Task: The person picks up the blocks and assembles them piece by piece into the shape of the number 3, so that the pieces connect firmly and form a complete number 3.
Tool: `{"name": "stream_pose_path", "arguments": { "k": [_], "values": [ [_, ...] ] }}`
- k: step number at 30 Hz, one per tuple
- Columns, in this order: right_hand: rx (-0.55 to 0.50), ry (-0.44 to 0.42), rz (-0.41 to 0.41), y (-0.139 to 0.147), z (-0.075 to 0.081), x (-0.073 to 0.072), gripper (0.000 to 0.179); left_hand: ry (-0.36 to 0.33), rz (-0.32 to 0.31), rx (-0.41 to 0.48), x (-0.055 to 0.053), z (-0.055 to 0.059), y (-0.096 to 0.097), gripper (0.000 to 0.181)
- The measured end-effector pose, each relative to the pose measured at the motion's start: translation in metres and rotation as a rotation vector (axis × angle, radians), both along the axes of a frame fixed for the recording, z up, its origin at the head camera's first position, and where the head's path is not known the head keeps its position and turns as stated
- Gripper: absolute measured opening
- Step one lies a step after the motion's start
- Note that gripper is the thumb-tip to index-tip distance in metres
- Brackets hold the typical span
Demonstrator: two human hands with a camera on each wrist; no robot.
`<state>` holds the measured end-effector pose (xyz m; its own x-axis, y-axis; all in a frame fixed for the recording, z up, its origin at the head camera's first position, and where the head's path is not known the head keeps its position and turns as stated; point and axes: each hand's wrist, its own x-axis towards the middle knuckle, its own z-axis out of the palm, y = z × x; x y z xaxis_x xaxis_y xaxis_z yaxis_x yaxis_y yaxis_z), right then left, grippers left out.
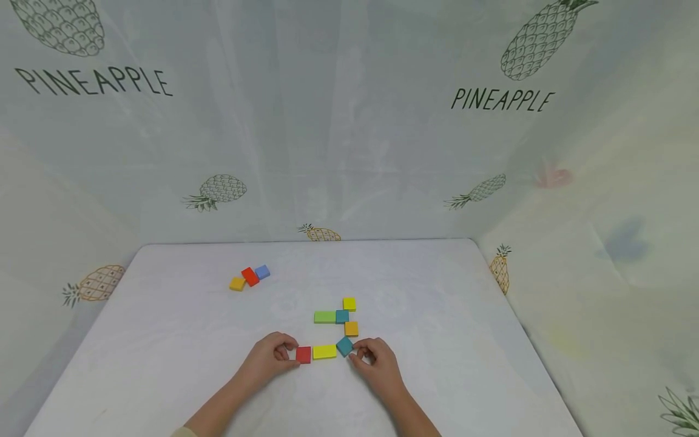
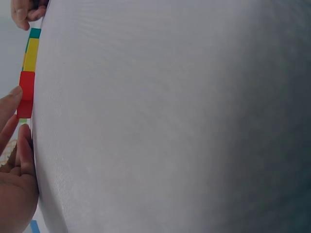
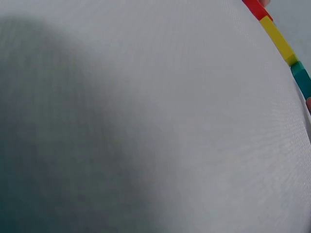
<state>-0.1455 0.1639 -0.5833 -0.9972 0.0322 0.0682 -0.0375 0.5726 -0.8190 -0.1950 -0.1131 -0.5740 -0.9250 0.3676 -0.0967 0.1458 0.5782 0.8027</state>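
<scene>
My left hand (image 1: 270, 355) grips a red square block (image 1: 303, 355) by its left side, thumb at the near corner and index finger at the far one. In the left wrist view the thumb lies against the red block (image 2: 27, 87). My right hand (image 1: 379, 364) pinches a teal block (image 1: 344, 346), turned cornerwise, at its right side. Between these two lies a yellow rectangular block (image 1: 324, 351), in line with them. A fingertip shows at the end of the teal block (image 3: 302, 82) in the right wrist view.
Just behind, an orange block (image 1: 351, 329), a second teal block (image 1: 342, 317), a light green rectangular block (image 1: 324, 317) and a small yellow block (image 1: 349, 304) form a stepped group. Farther back left lie a red block (image 1: 250, 277), a blue block (image 1: 263, 272) and another orange block (image 1: 237, 284).
</scene>
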Motion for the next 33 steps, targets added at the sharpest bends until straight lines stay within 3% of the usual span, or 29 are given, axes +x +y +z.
{"name": "stream_pose_path", "arguments": {
  "k": [12, 33],
  "values": [
    [-0.008, -0.002, -0.004, -0.0004, 0.001, 0.0006, 0.012, 0.004, 0.025, -0.008, 0.0022, 0.0004, 0.0027, 0.031],
    [-0.012, 0.018, 0.006, 0.0002, 0.0005, 0.0, 0.013, 0.017, 0.015, -0.006, 0.0004, -0.0001, 0.0042, 0.031]
  ]
}}
